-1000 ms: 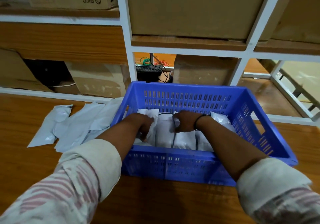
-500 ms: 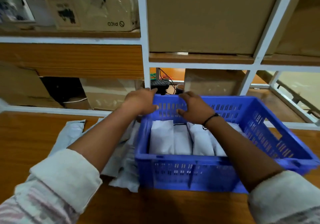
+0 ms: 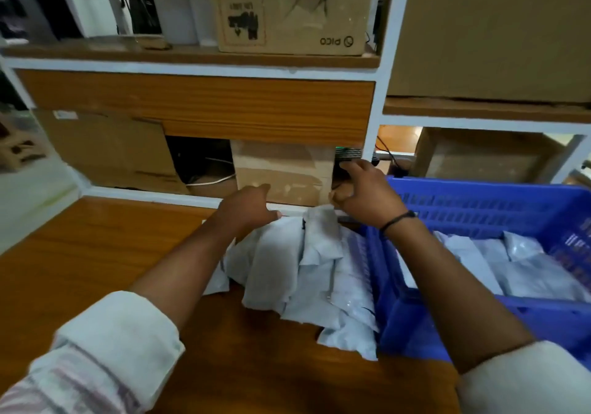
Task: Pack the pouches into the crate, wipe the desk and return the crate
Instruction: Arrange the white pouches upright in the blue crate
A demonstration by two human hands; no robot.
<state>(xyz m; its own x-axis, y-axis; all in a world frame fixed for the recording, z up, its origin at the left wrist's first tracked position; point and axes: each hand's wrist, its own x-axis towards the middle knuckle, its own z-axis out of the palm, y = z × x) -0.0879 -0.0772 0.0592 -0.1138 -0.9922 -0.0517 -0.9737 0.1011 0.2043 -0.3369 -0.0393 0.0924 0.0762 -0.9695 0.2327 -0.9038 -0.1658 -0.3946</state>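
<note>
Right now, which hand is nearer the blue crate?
Right. The right hand hovers at the far left corner of the crate; the left hand is further left, over the loose pouches.

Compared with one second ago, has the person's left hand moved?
Yes. The left hand came out of the blue crate and leftward, and now sits over the loose pouches on the desk, by the white shelf rail.

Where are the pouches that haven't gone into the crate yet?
In the head view, the loose pouches lie heaped mid-frame on the wooden desk, against the left wall of the blue crate.
</note>
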